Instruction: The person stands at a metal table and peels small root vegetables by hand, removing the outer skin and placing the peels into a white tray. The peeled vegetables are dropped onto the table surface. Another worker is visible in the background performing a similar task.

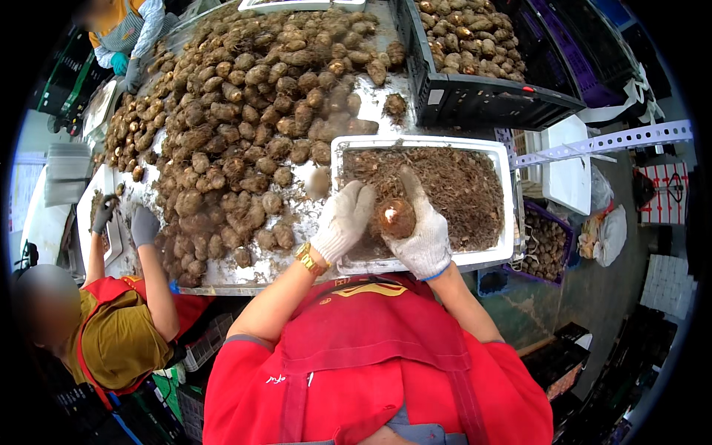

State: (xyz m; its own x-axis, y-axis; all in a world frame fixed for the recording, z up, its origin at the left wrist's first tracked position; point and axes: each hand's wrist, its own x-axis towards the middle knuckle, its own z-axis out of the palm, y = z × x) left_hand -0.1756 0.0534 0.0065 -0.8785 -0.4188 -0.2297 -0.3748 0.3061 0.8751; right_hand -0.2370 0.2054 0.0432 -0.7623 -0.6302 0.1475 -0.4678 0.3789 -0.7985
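Observation:
A round, brown taro corm with a pale cut spot sits in my right hand, which wears a white knitted glove with a blue cuff. The thumb and fingers wrap around its side. Just left of the corm is my left hand, gloved in dirty white, with a gold watch on the wrist. Its fingers lie close together near the corm; whether they grip anything is hidden. Beneath both hands stands a white foam box holding brown fibrous root scraps.
A large heap of taro corms covers the metal table to the left. Behind the box stands a black crate of corms. Right of the table is a purple crate. Two people work along the left side.

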